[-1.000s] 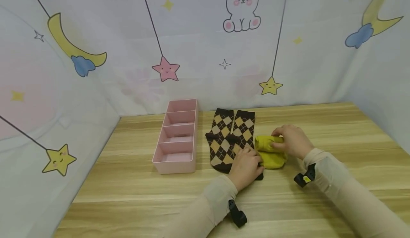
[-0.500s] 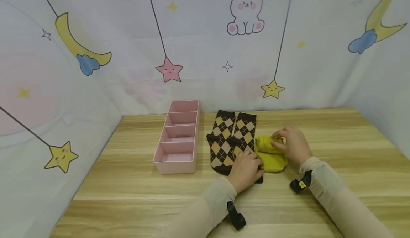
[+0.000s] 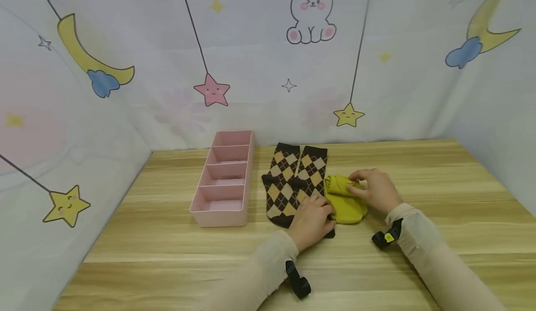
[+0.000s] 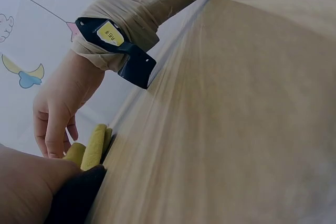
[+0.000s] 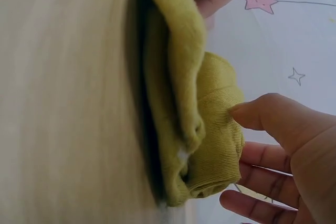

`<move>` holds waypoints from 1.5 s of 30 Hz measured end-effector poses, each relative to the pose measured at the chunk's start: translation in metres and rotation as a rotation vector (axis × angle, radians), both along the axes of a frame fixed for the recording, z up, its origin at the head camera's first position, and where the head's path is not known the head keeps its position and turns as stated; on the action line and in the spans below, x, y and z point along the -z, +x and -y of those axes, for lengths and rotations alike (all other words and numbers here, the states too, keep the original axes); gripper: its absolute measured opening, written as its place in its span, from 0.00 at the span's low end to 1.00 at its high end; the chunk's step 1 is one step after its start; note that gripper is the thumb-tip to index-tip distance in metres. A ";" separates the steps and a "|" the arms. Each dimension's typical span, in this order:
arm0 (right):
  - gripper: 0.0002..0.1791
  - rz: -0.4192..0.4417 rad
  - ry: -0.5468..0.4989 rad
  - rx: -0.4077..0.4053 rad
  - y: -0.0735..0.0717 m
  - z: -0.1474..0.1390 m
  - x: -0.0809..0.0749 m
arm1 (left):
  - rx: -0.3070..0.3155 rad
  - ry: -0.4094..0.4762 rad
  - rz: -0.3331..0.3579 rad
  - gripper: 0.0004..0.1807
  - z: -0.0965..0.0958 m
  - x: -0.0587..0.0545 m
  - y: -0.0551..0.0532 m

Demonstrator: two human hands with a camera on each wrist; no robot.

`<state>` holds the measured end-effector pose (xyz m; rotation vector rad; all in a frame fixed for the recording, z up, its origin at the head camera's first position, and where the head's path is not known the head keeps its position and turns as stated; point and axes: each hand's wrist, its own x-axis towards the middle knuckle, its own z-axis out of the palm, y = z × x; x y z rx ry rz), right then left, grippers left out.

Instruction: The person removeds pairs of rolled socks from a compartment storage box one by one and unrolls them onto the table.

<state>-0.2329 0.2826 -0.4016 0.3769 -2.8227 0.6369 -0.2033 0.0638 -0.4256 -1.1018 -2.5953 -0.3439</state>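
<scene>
A pair of yellow socks (image 3: 345, 208) lies on the table, its far end rolled into a thick bundle. My right hand (image 3: 375, 190) grips that roll from the right, the thumb on the near side and the fingers behind, as the right wrist view shows. My left hand (image 3: 311, 220) rests over the lower part of the brown argyle socks (image 3: 281, 195), fingertips against the left edge of the yellow socks. In the left wrist view, my left thumb lies beside the yellow fabric (image 4: 94, 148) and a dark sock toe (image 4: 77, 195). My left fingertips are partly hidden.
A pink box (image 3: 222, 218) with several compartments stands left of the argyle socks. The wooden table (image 3: 146, 250) ends at a pale cloth backdrop (image 3: 259, 69) printed with stars, moons and a rabbit. Each wrist wears a black strap mount (image 3: 298, 281).
The camera view shifts slightly. My right hand stays on the yellow roll, which looks a little nearer and more tightly rolled. My left hand keeps its place beside it.
</scene>
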 end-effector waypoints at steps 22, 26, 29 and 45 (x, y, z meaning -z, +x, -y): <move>0.22 0.047 0.048 0.008 -0.010 0.007 -0.007 | 0.040 0.024 -0.061 0.05 0.004 -0.001 -0.006; 0.21 0.047 0.030 0.026 -0.010 0.006 -0.009 | 0.043 0.025 -0.066 0.06 0.003 0.000 -0.006; 0.21 0.065 0.004 0.046 -0.012 0.006 -0.011 | 0.039 0.025 -0.074 0.07 0.003 0.001 -0.007; 0.18 0.034 0.061 0.088 -0.031 -0.001 -0.017 | 0.063 0.027 -0.063 0.05 -0.001 0.005 -0.005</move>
